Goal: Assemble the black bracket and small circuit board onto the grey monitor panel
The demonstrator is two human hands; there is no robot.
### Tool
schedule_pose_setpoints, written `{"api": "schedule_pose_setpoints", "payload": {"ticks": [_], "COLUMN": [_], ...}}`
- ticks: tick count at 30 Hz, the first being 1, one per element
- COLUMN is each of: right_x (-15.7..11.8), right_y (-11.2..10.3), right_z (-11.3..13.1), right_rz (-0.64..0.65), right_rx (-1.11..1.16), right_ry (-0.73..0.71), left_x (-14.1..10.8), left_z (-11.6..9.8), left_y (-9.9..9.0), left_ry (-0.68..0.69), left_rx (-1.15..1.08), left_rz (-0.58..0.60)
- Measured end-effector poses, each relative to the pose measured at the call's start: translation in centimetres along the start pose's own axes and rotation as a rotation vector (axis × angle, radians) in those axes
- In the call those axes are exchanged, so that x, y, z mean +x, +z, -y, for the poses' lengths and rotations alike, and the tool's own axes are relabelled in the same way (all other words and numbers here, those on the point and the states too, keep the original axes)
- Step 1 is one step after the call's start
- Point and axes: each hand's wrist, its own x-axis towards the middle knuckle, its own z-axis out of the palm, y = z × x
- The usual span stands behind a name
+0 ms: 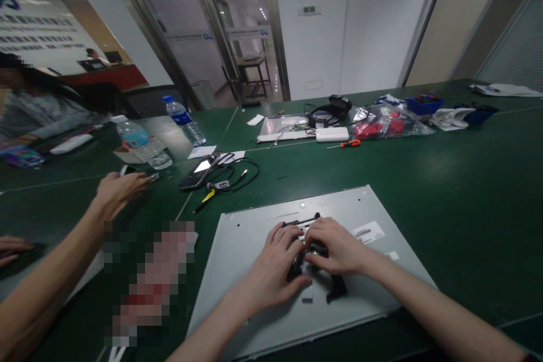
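Observation:
A flat light-grey metal panel (254, 232), like the back of a screen, lies on the green table before me. At its middle is a black part (337, 288) with thin arms, largely hidden under my fingers. My left hand (280, 266) curls over the left side of this part, its thumb stretched along the panel. Against it from the right, my right hand (333, 246) pinches the same part with bent fingers. The fingertips of both hands nearly meet. What exactly they grip there is partly covered. A white label (368, 233) is stuck beside my right wrist.
A co-worker's hand (123, 186) reaches in at the left, near a water bottle (142, 141). Behind the panel lie a black handheld device (199, 172) with cables and an orange screwdriver (350, 143). Farther back are a plastic bag (392, 121) and a blue tray (424, 104).

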Motion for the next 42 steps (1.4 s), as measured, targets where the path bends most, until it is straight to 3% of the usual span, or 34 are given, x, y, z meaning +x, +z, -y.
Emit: {"api": "schedule_pose_setpoints", "payload": {"ticks": [14,42], "right_x": [0.07,0.44], "right_y": [0.18,0.25], "right_z": [-0.19,-0.46], "right_rz": [0.033,0.017], "right_rx": [-0.012,-0.018], "right_ry": [-0.039,0.021], "left_x": [0.02,0.17], "left_z": [0.14,-0.13], "left_y": [0.17,-0.09], "left_ry": [0.028,0.001], "left_rx": [-0.001,0.014], "left_rz": [-0.003,0.013]}}
